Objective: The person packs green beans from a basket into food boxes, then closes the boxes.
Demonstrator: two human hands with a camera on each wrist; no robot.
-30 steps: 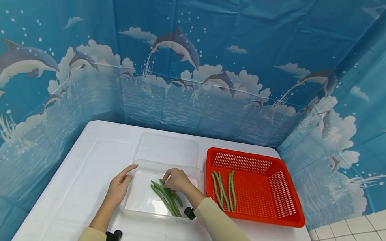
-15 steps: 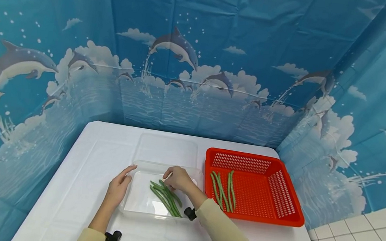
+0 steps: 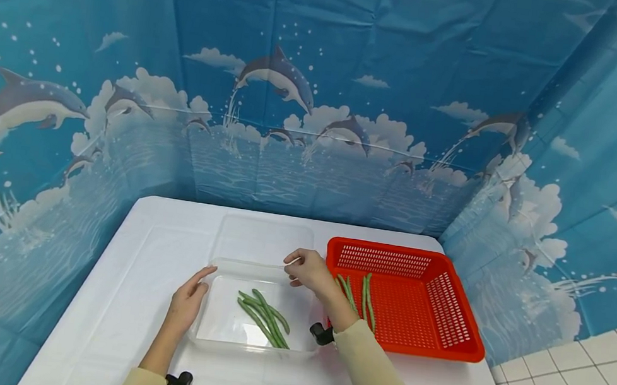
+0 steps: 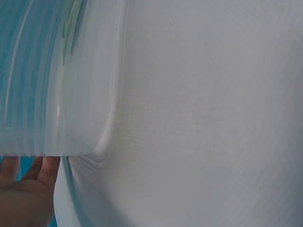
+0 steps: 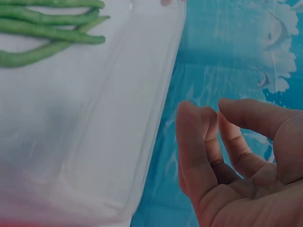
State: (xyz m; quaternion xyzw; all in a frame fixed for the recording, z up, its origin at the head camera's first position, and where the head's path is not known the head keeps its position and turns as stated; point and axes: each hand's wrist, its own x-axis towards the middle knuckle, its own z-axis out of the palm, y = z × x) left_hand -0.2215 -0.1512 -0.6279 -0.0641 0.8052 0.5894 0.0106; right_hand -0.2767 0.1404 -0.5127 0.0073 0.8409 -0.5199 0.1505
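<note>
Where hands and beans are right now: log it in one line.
Left hand: beside clear container | right hand: empty, near container's far rim | green beans: in container | other beans: in red basket

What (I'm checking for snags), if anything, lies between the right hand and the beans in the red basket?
The red basket's left rim stands between the right hand and those green beans; nothing else visibly blocks the way.

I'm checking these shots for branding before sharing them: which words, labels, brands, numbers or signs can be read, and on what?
None: no text can be read in any view.
The blue curtain shows only pictures, such as dolphins.
The clear box, beans, red basket and black wrist cameras show no readable marking.
</note>
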